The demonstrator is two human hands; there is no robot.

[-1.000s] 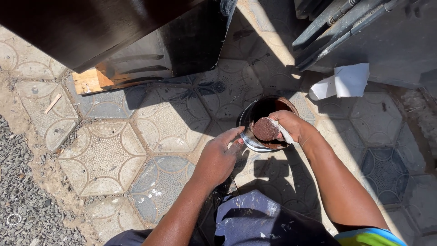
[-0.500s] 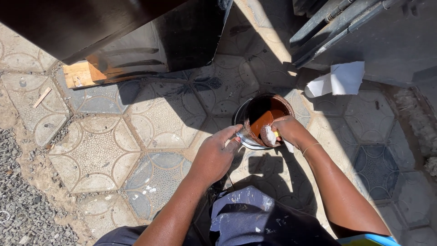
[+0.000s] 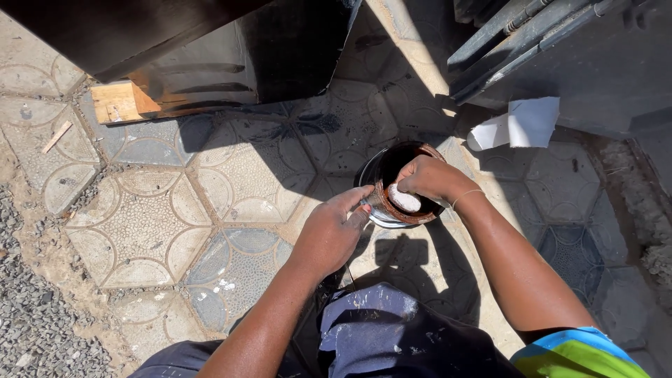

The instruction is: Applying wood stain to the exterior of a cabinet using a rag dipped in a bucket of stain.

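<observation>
A round metal can (image 3: 383,169) with a dark brown-stained inside stands on the patterned paving between my knees. My left hand (image 3: 330,229) grips its near rim from the left side. My right hand (image 3: 428,178) reaches over the can's opening and holds a small whitish pad or cloth (image 3: 404,201) pressed against the inner rim. What lies deeper in the can is hidden by shadow and my hand.
A dark painted panel (image 3: 231,56) rests on a wooden block (image 3: 119,102) at the upper left. A crumpled white paper (image 3: 519,123) lies right of the can, below grey metal bars (image 3: 518,35). Gravel (image 3: 35,315) borders the paving at the lower left.
My right hand has shifted inside the can, bringing the whitish pad down to the near inner rim. My left hand has stayed on the can's rim. The view has tilted slightly.
</observation>
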